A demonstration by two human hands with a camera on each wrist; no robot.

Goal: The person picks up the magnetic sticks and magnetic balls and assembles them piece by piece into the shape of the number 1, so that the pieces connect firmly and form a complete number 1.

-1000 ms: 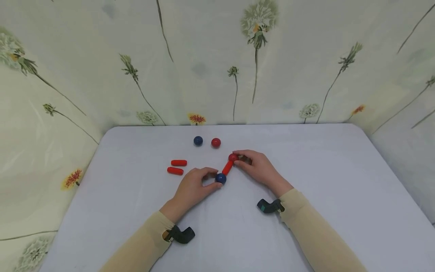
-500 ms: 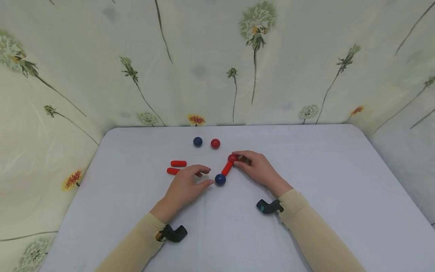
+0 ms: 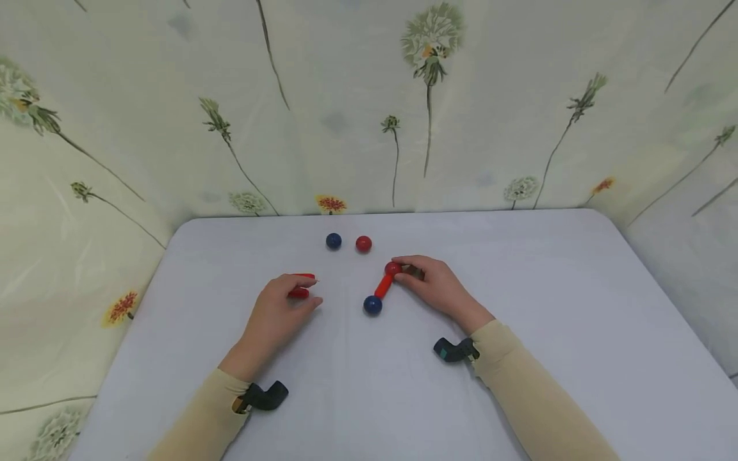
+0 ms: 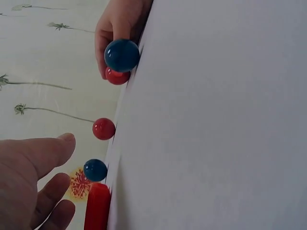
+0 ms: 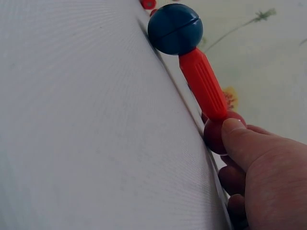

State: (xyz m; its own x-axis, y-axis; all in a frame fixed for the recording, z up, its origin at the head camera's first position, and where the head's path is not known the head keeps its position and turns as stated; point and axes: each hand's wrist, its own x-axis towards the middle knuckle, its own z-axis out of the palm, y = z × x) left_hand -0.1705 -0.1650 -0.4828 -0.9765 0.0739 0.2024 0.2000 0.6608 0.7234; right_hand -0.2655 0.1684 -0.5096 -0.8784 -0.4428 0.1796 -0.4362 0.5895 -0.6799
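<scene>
My right hand (image 3: 434,283) pinches a red ball (image 5: 215,138) between thumb and fingers. A ridged red rod (image 5: 203,85) joins that ball to a blue ball (image 5: 174,29), which lies nearer to me on the table. My left hand (image 3: 275,314) is at two loose red rods, thumb and fingers spread apart. It partly covers the nearer rod (image 3: 299,293) and the farther rod (image 3: 305,276). The left wrist view shows a gap between thumb and fingers, with one red rod (image 4: 98,207) beyond them; contact cannot be told.
A loose blue ball (image 3: 333,241) and a loose red ball (image 3: 363,244) lie side by side toward the back of the white-covered table (image 3: 519,275). Behind the table's rear edge hangs a curtain (image 3: 346,153) with a dandelion print.
My left hand has let go of the blue ball and moved left to the loose red rods. The right hand stays at the red ball, and the joined piece lies in place.
</scene>
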